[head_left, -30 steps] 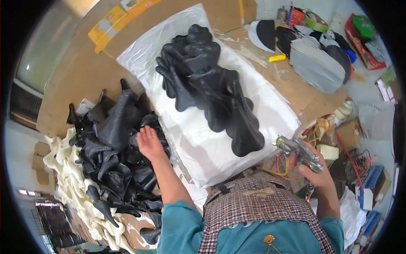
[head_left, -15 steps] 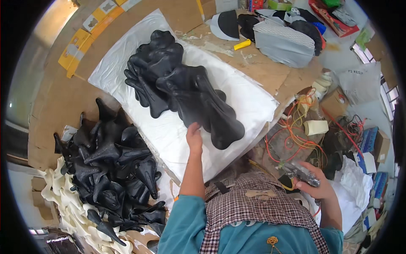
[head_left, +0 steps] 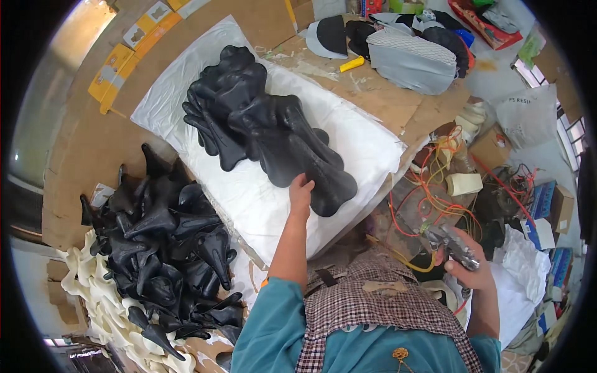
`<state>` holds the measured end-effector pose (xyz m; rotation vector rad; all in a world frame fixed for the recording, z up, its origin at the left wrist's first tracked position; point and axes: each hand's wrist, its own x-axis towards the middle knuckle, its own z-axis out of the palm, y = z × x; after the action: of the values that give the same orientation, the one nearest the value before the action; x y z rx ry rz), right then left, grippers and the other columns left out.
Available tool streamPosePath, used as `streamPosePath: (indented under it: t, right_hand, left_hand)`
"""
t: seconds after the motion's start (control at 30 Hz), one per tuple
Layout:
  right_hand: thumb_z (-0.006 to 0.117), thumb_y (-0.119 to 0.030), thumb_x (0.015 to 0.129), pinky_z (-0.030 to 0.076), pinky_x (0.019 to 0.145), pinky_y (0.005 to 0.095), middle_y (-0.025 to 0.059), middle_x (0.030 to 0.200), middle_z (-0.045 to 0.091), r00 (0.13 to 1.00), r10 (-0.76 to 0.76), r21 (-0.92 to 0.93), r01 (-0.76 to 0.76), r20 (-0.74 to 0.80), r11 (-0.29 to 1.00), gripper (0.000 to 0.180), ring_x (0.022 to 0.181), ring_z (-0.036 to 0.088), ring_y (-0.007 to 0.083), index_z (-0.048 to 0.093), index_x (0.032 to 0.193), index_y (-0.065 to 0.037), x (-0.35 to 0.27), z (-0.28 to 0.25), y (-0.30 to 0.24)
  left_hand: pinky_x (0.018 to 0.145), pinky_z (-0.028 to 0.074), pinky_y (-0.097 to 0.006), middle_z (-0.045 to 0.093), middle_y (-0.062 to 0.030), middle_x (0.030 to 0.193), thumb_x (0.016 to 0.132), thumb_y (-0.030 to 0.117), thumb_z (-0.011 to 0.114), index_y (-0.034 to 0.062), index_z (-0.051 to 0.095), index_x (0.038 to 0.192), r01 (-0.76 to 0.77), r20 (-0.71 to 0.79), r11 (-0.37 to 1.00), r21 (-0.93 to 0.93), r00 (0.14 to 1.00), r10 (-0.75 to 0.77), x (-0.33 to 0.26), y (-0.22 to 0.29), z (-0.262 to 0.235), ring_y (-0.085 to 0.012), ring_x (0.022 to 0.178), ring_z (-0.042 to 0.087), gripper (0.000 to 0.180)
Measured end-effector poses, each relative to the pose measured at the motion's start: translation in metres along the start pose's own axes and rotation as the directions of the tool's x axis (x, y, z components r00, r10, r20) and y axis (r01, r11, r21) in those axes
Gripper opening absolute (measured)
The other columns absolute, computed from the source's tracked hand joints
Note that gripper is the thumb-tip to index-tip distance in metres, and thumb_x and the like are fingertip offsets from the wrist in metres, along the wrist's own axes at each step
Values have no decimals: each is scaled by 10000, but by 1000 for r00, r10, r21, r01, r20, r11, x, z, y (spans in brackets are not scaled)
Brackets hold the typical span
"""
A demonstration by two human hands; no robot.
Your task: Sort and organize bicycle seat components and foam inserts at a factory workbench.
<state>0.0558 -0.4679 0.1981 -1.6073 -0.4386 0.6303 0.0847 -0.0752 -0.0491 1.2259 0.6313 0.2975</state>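
Note:
Black bicycle saddles with smooth, rounded lobes lie overlapping on a white sheet. At the near edge of this group is my left hand, its fingertips against or very close to one saddle. Its thumb and fingers look slightly apart; no firm hold shows. Off to the right, my right hand is wrapped round a silver-grey hand tool with a dark body. A hose runs below that hand. The tool points up and left, away from the saddles; its trigger side is hidden by my fingers.
A heap of black saddle pieces and pale cream ones fills the left. Orange and yellow hoses tangle at the right. Grey and black covers and a yellow-handled tool lie at the back on cardboard.
My left hand has moved right along the saddles' near edge. My right hand has brought the tool slightly up and right. The saddles keep their place on the sheet.

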Motion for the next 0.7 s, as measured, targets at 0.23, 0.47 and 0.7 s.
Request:
streamPosePath:
  t: [0.23, 0.47, 0.7]
  right_hand:
    - [684, -124, 776, 460, 724, 254, 32, 871, 595, 999, 32, 73, -30, -28, 997, 565, 797, 565, 104, 439, 1264, 18, 15, 4, 0]
    - [701, -156, 771, 479, 678, 274, 83, 834, 598, 961, -202, 166, 234, -188, 958, 609, 738, 585, 137, 418, 1276, 33, 33, 9, -31]
    - [681, -119, 782, 466, 710, 245, 30, 872, 593, 994, 112, -63, -111, 18, 992, 562, 781, 561, 94, 432, 1267, 18, 25, -5, 17]
  left_hand:
    - [827, 403, -283, 595, -39, 942, 779, -102, 478, 31, 583, 951, -38, 7, 948, -317, 999, 42, -33, 31, -36, -180, 894, 533, 241]
    - [898, 416, -327, 622, -105, 975, 672, -70, 481, -9, 574, 937, -10, -103, 893, -449, 994, -41, -34, 15, -92, -237, 940, 568, 287]
    - [919, 394, -349, 607, -118, 1079, 633, 55, 463, -35, 561, 1051, -55, 70, 937, -345, 994, 84, 6, 93, -69, -249, 1004, 550, 439]
